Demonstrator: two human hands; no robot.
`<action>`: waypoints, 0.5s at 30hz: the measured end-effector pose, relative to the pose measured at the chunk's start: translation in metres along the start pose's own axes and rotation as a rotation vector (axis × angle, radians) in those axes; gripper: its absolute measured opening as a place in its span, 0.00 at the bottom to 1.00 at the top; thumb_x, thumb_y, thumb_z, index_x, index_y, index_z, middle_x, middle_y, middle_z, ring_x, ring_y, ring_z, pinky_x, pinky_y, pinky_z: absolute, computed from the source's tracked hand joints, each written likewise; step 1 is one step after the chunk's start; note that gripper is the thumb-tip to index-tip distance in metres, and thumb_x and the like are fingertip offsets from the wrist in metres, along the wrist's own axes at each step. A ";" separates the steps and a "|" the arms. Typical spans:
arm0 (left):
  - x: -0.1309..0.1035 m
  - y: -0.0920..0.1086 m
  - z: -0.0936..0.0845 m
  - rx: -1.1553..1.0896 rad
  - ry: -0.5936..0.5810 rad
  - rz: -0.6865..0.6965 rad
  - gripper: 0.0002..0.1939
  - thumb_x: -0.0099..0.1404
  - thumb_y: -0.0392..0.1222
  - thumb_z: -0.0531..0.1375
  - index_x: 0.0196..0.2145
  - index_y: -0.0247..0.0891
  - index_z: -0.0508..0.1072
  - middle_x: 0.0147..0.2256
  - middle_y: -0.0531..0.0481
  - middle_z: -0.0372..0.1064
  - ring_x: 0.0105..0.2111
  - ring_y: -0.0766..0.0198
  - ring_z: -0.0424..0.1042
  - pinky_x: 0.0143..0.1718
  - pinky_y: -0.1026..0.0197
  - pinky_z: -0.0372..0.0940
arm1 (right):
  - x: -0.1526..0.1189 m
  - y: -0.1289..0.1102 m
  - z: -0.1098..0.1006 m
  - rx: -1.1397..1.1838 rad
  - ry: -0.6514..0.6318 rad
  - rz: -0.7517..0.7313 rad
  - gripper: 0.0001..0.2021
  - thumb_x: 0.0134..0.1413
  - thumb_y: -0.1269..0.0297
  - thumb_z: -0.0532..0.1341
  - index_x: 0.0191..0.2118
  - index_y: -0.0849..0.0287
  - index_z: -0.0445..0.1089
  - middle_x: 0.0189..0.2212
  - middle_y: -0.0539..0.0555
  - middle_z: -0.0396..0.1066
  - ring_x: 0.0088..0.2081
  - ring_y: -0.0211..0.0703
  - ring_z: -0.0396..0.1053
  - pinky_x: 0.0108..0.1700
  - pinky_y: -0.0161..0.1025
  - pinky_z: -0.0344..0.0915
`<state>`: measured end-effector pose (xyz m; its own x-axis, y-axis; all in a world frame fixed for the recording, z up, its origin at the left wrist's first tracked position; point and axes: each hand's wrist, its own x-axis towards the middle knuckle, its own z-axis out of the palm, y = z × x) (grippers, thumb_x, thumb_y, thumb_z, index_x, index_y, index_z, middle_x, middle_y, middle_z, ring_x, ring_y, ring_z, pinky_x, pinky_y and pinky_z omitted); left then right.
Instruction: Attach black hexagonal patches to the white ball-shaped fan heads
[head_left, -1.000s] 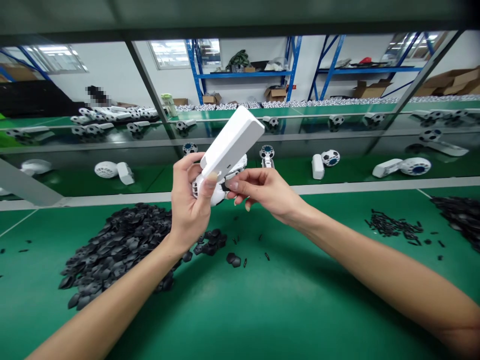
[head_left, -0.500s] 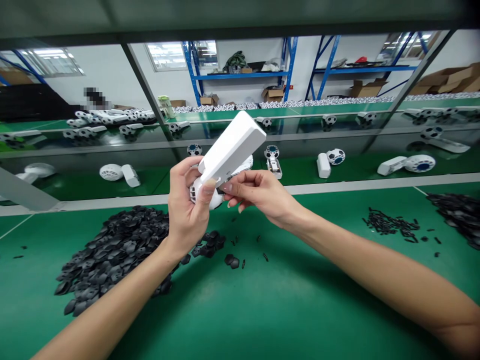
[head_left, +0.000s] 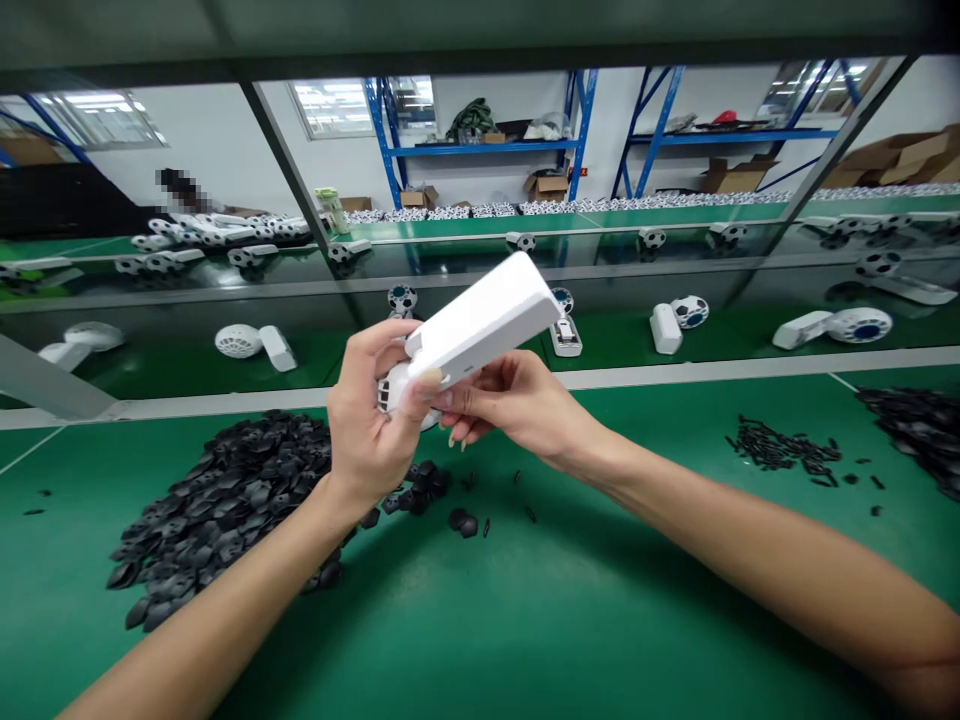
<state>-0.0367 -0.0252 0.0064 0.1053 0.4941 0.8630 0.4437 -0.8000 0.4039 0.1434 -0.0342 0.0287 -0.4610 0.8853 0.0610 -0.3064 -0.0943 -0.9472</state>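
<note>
My left hand [head_left: 375, 410] is closed round the head end of a white handheld fan [head_left: 487, 315], with its thumb pressed on the near side. The long white handle points up and to the right, above the bench. Part of the round slotted head shows between my left fingers. My right hand [head_left: 510, 405] is at the underside of the fan beside my left thumb, its thumb and forefinger pinched together. Whatever they hold is hidden. Below the hands lie a few black pentagon pieces [head_left: 469, 524] and small black strips.
A large heap of black pentagon pieces [head_left: 232, 500] lies left on the green bench [head_left: 562, 620]. Small black strips [head_left: 780, 445] and another black heap [head_left: 919, 430] lie right. Ahead, a belt carries football-patterned fans [head_left: 840, 325]; another line runs behind it. Metal posts [head_left: 281, 160] frame the bench.
The fan's handle has tipped lower and to the right, and my right hand has shifted slightly with it. Fans on the near belt have moved right; several on the line behind have moved left.
</note>
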 end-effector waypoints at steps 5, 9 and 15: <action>0.004 0.013 -0.003 0.035 -0.008 0.004 0.21 0.78 0.61 0.60 0.53 0.41 0.73 0.44 0.46 0.80 0.39 0.59 0.82 0.32 0.61 0.71 | -0.003 -0.002 0.002 0.040 -0.030 0.033 0.26 0.31 0.48 0.86 0.31 0.61 0.81 0.26 0.50 0.80 0.26 0.37 0.77 0.30 0.34 0.78; 0.007 0.022 -0.005 0.046 -0.024 -0.003 0.21 0.79 0.61 0.59 0.53 0.41 0.73 0.41 0.47 0.80 0.36 0.60 0.81 0.28 0.62 0.68 | -0.003 -0.004 -0.001 0.012 -0.087 0.096 0.25 0.32 0.50 0.87 0.31 0.61 0.81 0.24 0.49 0.79 0.24 0.36 0.75 0.30 0.33 0.77; 0.005 0.026 -0.006 -0.008 -0.124 -0.025 0.20 0.78 0.57 0.62 0.54 0.39 0.72 0.40 0.47 0.81 0.33 0.63 0.80 0.27 0.64 0.65 | -0.006 0.002 -0.008 -0.003 -0.057 0.137 0.26 0.40 0.47 0.84 0.34 0.62 0.80 0.24 0.51 0.78 0.26 0.38 0.77 0.29 0.33 0.77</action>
<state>-0.0299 -0.0458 0.0233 0.2040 0.5519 0.8086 0.4406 -0.7893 0.4276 0.1521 -0.0361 0.0239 -0.5451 0.8368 -0.0516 -0.2349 -0.2114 -0.9488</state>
